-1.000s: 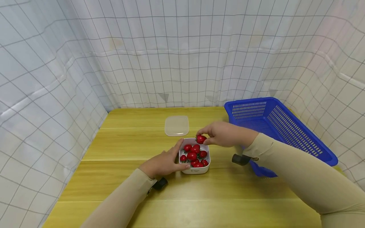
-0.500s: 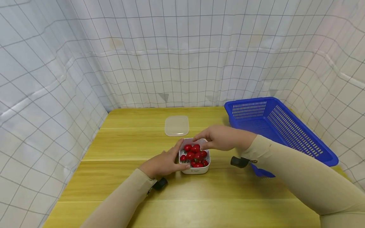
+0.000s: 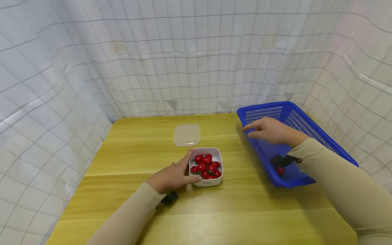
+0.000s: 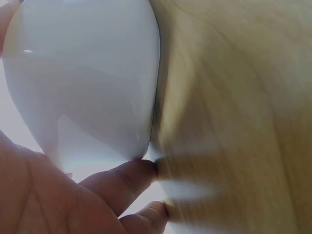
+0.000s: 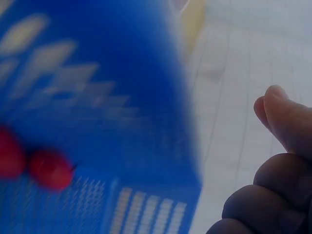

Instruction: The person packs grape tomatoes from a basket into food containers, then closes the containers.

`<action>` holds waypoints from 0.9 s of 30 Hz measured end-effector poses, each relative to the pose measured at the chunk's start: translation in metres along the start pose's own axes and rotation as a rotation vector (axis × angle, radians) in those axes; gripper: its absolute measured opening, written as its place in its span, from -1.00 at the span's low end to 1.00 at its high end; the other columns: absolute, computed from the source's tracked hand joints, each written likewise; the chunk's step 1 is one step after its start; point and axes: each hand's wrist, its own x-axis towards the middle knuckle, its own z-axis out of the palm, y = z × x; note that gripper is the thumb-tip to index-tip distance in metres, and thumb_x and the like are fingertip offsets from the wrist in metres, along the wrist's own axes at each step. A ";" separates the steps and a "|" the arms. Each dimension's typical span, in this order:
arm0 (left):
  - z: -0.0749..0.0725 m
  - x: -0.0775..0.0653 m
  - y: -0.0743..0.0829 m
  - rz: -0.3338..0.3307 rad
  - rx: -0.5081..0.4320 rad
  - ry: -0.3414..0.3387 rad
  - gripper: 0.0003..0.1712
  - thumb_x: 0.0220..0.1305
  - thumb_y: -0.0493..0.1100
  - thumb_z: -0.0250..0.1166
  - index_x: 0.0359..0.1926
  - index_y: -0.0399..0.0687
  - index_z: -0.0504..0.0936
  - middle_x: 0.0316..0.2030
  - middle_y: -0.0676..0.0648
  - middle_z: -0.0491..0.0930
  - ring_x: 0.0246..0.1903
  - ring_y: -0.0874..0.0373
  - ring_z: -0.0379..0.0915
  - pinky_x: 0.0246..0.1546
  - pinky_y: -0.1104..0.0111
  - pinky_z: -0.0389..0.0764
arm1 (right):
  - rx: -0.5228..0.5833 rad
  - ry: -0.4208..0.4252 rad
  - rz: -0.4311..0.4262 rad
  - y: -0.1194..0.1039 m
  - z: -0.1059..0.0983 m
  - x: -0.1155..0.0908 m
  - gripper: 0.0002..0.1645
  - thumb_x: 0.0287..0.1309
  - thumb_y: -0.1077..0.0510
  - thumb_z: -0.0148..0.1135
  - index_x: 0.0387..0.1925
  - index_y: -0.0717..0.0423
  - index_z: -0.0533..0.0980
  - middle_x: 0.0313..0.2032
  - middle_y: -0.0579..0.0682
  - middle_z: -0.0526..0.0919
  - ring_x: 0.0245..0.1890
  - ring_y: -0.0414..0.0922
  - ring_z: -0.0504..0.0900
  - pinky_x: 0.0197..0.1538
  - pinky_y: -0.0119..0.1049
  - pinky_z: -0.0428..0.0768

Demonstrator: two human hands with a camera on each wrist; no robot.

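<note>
My left hand (image 3: 171, 175) grips the left side of a small white container (image 3: 211, 182), thumb at its front wall and fingers at its back-left corner. Several red cherry tomatoes (image 3: 201, 167) with green stems lie inside. The left wrist view shows fingers against the container's smooth wall (image 4: 87, 73). Over the left part of a blue plastic basket (image 3: 266, 153), my right hand (image 3: 272, 131) hovers with its fingers loosely bent and nothing visible in them. Red tomatoes (image 5: 50, 169) lie in the basket in the right wrist view; the right wrist partly hides them in the head view.
A translucent square lid (image 3: 186, 135) lies flat on the wooden table (image 3: 128, 153) behind the container. White grid-patterned curtains (image 3: 196, 68) enclose the table at the back and both sides. The basket takes up the right side of the table.
My right hand has lowered a tomato into the container, let it go and moved right over the basket. My left hand has stayed on the container. The head view has shifted slightly.
</note>
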 end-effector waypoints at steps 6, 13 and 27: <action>0.000 0.000 -0.003 -0.010 0.021 0.007 0.32 0.28 0.46 0.34 0.73 0.30 -0.32 0.69 -0.06 -0.01 0.62 -0.29 0.03 0.62 -0.26 -0.07 | 0.013 -0.049 0.066 0.060 -0.003 -0.018 -0.64 0.46 0.04 0.30 0.20 -0.05 0.71 0.22 0.13 0.72 0.21 0.16 0.68 0.20 0.18 0.64; 0.002 0.003 0.000 -0.013 0.030 -0.001 0.32 0.29 0.48 0.32 0.72 0.28 -0.35 0.69 -0.10 -0.01 0.61 -0.34 0.02 0.61 -0.29 -0.05 | 0.015 -0.211 0.083 0.092 0.000 -0.035 -0.62 0.34 0.09 0.40 0.15 0.08 0.73 0.13 0.14 0.76 0.13 0.07 0.68 0.12 0.05 0.66; 0.001 0.003 0.003 -0.006 0.029 -0.007 0.30 0.34 0.40 0.32 0.73 0.20 -0.35 0.67 -0.15 0.03 0.60 -0.35 0.06 0.60 -0.31 -0.08 | -0.017 -0.360 0.053 0.099 0.006 -0.041 -0.48 0.07 0.14 0.56 0.12 0.11 0.74 0.11 0.14 0.76 0.04 0.02 0.64 0.13 0.03 0.64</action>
